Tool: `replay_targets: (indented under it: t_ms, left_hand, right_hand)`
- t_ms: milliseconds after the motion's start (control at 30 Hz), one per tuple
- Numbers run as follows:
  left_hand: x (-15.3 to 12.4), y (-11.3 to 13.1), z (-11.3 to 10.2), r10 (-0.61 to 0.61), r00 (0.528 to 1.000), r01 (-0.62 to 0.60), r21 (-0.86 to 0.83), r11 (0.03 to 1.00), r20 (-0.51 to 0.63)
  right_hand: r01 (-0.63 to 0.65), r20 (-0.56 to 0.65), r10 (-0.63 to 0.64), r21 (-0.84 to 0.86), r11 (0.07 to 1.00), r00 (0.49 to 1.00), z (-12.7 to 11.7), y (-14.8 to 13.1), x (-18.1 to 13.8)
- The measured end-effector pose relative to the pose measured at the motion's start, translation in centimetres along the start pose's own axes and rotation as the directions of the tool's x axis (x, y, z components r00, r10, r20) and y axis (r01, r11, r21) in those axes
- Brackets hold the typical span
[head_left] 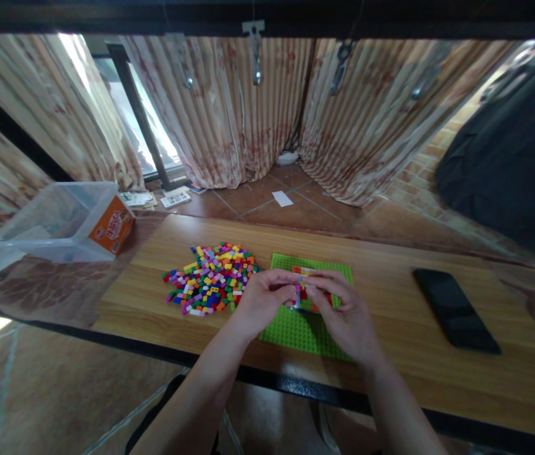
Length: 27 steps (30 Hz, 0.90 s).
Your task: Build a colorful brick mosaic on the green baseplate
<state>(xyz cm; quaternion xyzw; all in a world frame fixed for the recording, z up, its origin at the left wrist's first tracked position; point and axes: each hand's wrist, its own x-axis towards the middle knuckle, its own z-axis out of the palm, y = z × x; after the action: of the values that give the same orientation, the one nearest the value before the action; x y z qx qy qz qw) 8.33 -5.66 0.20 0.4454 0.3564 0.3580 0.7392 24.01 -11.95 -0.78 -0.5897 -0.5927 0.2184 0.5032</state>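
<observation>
A green studded baseplate [291, 332] lies on the wooden board, with coloured building bricks [315, 305] in red, orange, white and blue on its middle. Over these bricks my left hand [267, 297] and my right hand [343, 309] meet fingertip to fingertip. Each hand is closed in a pinch. Small toy bricks, pink-purple at the left fingertips and yellow towards the right, show between them; their exact shapes are too small to make out. Left of the baseplate spreads a loose pile of multicoloured toy bricks [215, 278], close to my left hand.
A black phone [455, 309] lies on the wooden board [386, 297] at the right. At the far left stands a clear plastic bin [54, 243] with an orange label. Metal hooks [255, 57] hang from a dark bar overhead. Beyond the board are curtains [229, 114] and a tiled floor.
</observation>
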Motion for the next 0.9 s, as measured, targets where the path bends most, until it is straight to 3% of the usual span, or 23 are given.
replay_targets:
  t_ms: [100, 300, 700, 800, 900]
  left_hand:
    - [-0.1, 0.0, 0.0, -0.012, 0.999, 0.012, -0.019, 1.0, 0.037]
    - [-0.4, -0.2, 0.0, -0.016, 0.996, 0.018, -0.025, 1.0, 0.085]
    - [-0.8, 0.1, 0.3, -0.046, 0.994, 0.05, -0.038, 0.998, 0.102]
    - [-0.5, 0.0, 0.0, -0.021, 0.997, 0.02, 0.024, 1.0, 0.079]
    - [0.0, 0.1, -0.9, 0.068, 0.997, -0.056, 0.228, 0.972, -0.047]
  right_hand:
    - [0.047, 0.064, -0.046, -0.009, 0.999, 0.997, 0.4, -0.4, -0.2]
    - [0.058, 0.079, -0.057, -0.006, 0.998, 0.995, 0.4, -0.2, -0.5]
    - [0.03, 0.052, -0.03, 0.013, 0.999, 0.998, 0.4, -0.6, -0.5]
    - [-0.027, -0.034, 0.028, 0.028, 0.999, 0.999, -0.2, -0.1, -0.5]
    - [-0.154, -0.21, 0.164, 0.066, 0.986, 0.964, -1.6, 1.5, -0.3]
